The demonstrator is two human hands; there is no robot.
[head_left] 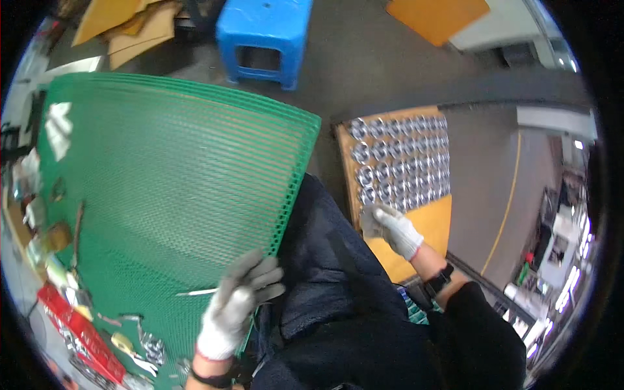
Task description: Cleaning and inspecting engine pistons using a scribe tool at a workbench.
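Note:
My left hand, in a white glove with grey fingers, hovers over the near right part of a green ribbed mat. Its fingers are stretched and apart. A thin, pale pointed tool juts out leftward beside it; whether it touches the hand or lies on the mat I cannot tell. My right hand, gloved alike, reaches to the left edge of a board carrying rows of shiny round metal parts. Its fingers are closed at the nearest row, and what they grip is hidden. Yellow-orange sheet covers the board's near part.
A blue plastic stool stands beyond the mat. Along the mat's left side lie a red box, a yellow tape roll, a white cloth and small hand tools. Brown cardboard is at the far left. My lap lies between mat and board.

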